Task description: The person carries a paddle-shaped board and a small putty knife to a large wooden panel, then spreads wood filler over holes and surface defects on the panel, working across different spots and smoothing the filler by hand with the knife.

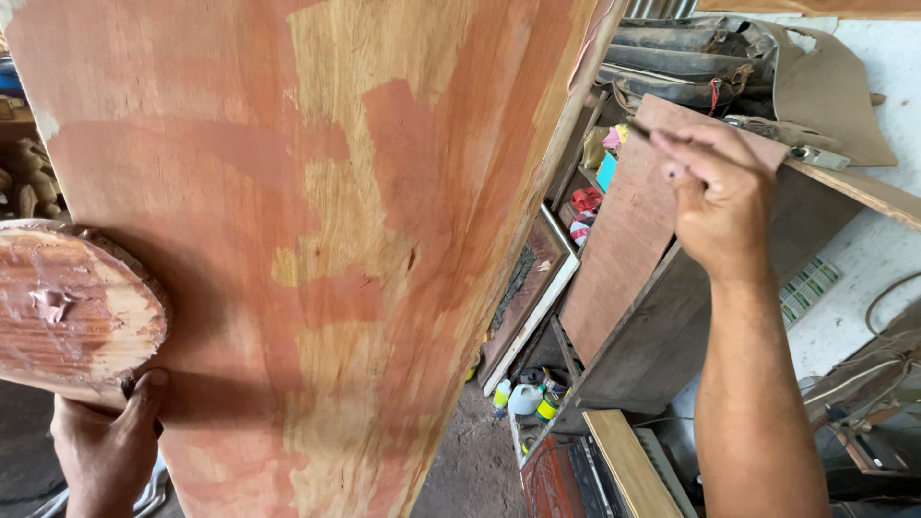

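A tall wooden plank (326, 240) stands upright in front of me, its pale face patched with reddish-brown filler. My left hand (106, 441) at the lower left grips a round slice of wood (77, 317) smeared with the same reddish paste, with a lump of it near the middle. My right hand (720, 201) is raised to the right of the plank, fingers pinched on a thin dark tool (641, 130) whose tip points toward the plank's right edge. Its blade is mostly hidden by my fingers.
Behind the plank's right edge lean a plywood sheet (624, 240) and framed boards (532, 288). Plastic bottles (526, 397) stand on the floor. Dark folded bags (672, 58) lie on a shelf at top right. A pale board (628, 460) lies below.
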